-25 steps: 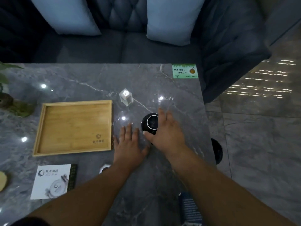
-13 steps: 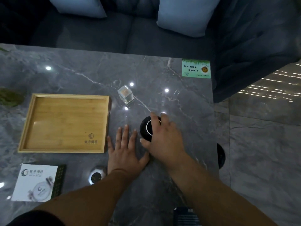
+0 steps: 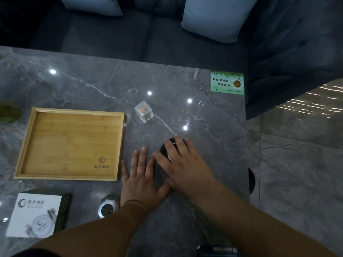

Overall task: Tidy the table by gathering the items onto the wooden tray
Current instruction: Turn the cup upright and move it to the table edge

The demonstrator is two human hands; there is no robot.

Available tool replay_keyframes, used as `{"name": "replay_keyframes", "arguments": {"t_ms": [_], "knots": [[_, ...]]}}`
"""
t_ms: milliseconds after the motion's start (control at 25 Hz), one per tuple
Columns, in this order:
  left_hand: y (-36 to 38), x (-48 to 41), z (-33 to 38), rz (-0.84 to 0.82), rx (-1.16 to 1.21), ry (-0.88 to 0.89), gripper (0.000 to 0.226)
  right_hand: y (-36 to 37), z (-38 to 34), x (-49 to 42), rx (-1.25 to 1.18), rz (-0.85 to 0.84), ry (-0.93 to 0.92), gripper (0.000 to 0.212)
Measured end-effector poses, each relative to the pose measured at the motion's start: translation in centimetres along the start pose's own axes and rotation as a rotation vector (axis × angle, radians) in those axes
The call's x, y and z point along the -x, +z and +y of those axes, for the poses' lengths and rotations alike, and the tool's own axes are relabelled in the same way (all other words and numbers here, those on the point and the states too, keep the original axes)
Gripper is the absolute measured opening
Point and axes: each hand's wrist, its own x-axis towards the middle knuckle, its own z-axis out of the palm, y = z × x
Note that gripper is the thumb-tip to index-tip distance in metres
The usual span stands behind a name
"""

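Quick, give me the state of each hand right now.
Left hand: open, flat on the grey marble table, holding nothing.
Right hand: fingers closed over the round black bowl, which looks not yet lifted.

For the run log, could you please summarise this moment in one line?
right hand: fingers closing over black bowl | left hand: flat on table | wooden tray: empty

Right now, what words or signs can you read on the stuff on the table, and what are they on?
Green card: Chinese characters beside a bowl picture, upside down and too blurred to read.
Tray: a round logo above a short line of characters, too blurred to read.
White booklet: the same kind of round logo with characters beside it, too blurred to read.
Dark packet at the near edge: a line of pale characters, too small to read.
Nothing else shows writing.
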Motion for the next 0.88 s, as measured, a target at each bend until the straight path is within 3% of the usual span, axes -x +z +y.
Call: {"name": "replay_keyframes", "arguments": {"t_ms": [120,240,400,640,880], "knots": [[0.1,-0.1,-0.1,-0.005,0.002,0.007,0.103,-1.1,-0.3,0.2,0.068,0.032,-0.163,0.031],[0.3,-0.1,-0.2,-0.004,-0.020,0.006,0.101,-2.6,-1.3,-0.4,0.069,-0.136,-0.184,0.033],[0.8,-0.1,-0.5,0.016,-0.025,0.016,0.103,-2.9,-2.4,-0.9,0.002,-0.373,-0.015,0.022],[0.9,0.0,-0.3,0.010,-0.038,0.007,0.103,-2.1,-3.5,-1.7,-0.070,-0.548,0.142,0.027],[0.6,0.0,-0.1,-0.001,-0.061,0.009,0.104,-2.0,-3.7,-2.6,-0.057,-0.655,0.173,0.028]]}}
